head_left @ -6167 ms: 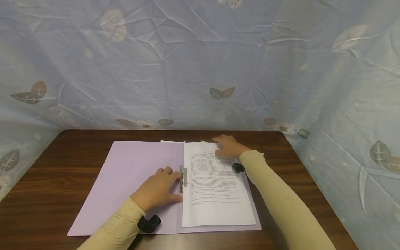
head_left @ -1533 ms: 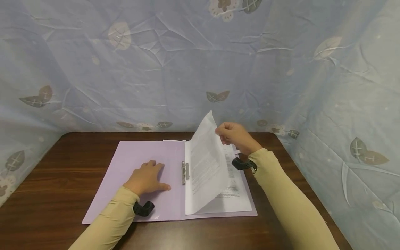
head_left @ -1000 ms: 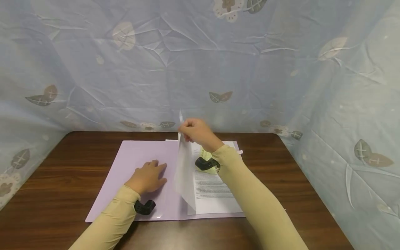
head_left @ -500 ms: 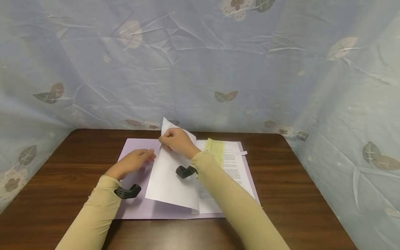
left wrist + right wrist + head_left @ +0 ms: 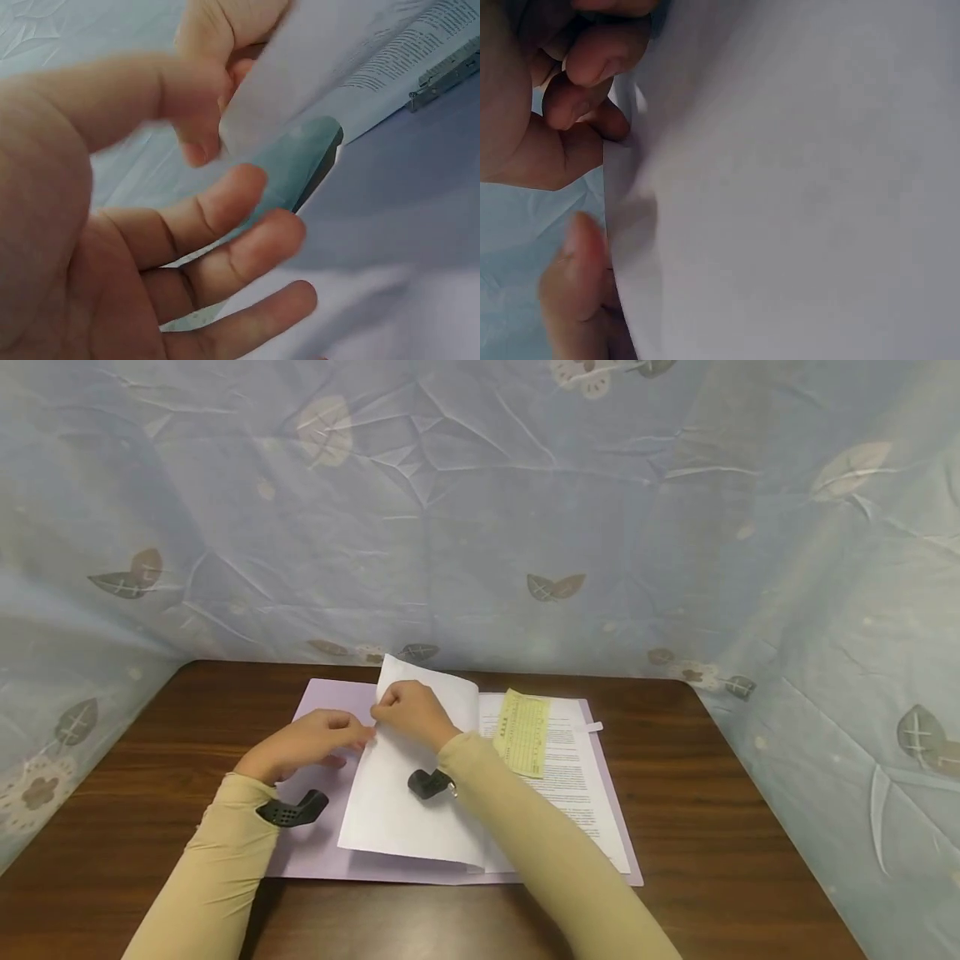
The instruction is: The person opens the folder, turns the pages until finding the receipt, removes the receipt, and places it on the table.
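A lilac folder (image 5: 315,860) lies spread on the table. My right hand (image 5: 412,714) pinches the left edge of a turned sheet of paper (image 5: 420,810), its blank side up, curving over toward the left cover. That pinch also shows in the right wrist view, where the right hand (image 5: 570,97) sits at the paper's edge. My left hand (image 5: 311,743) is by the same edge, thumb and fingers apart; in the left wrist view the left hand (image 5: 150,217) has nothing between its fingers. A yellow printed slip (image 5: 523,735) lies on the printed page (image 5: 577,793) at right.
A metal clip (image 5: 450,75) shows beside the pages in the left wrist view; the sheet covers it in the head view. A white tab (image 5: 594,727) sticks out at right. Dark wooden table (image 5: 697,827) surrounds the folder, with a patterned curtain (image 5: 480,527) behind.
My right hand has lifted the top sheet and carried it over to the left, uncovering the yellow slip. The left hand has risen from the cover to the sheet's edge.
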Available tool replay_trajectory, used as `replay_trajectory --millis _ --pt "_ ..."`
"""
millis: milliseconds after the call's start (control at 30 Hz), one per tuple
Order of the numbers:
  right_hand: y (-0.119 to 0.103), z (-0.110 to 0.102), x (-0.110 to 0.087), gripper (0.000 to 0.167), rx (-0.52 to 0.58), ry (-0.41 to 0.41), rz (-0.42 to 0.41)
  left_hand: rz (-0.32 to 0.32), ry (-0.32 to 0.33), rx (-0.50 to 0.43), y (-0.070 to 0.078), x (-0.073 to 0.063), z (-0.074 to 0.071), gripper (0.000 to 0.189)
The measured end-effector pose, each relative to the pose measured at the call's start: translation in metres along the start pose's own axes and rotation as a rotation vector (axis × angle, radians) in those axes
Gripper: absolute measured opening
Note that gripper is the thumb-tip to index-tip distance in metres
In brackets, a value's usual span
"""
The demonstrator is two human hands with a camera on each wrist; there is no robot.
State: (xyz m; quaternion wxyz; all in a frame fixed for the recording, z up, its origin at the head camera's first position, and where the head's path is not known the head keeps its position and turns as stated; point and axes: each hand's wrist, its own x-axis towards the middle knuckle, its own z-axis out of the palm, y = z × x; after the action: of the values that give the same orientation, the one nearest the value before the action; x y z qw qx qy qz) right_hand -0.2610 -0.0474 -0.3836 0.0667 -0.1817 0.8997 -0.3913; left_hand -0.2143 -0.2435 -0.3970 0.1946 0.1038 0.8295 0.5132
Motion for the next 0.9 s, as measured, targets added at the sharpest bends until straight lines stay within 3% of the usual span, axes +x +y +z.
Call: replay_trajectory --millis 133,267,433,700,900 --pt "0.001 0.003 -0.001 0.015 -0.028 -0.009 0.008 0.035 0.024 0.029 0.001 0.0 0.001 0.023" --pt "0.003 0.003 -0.004 0.017 -0.046 -0.012 -0.003 0.047 0.066 0.132 0.003 0.001 0.006 0.02" --pt "0.015 -0.008 -0.013 0.02 -0.068 0.011 -0.046 0.002 0.128 0.229 0.001 0.004 0.011 0.02" --pt "0.076 -0.063 -0.047 0.019 -0.073 0.045 -0.03 -0.042 0.186 0.369 0.001 0.005 0.013 0.02" --pt "0.126 -0.108 -0.076 0.016 -0.22 0.042 -0.006 -0.07 0.182 0.445 0.0 0.005 0.013 0.019"
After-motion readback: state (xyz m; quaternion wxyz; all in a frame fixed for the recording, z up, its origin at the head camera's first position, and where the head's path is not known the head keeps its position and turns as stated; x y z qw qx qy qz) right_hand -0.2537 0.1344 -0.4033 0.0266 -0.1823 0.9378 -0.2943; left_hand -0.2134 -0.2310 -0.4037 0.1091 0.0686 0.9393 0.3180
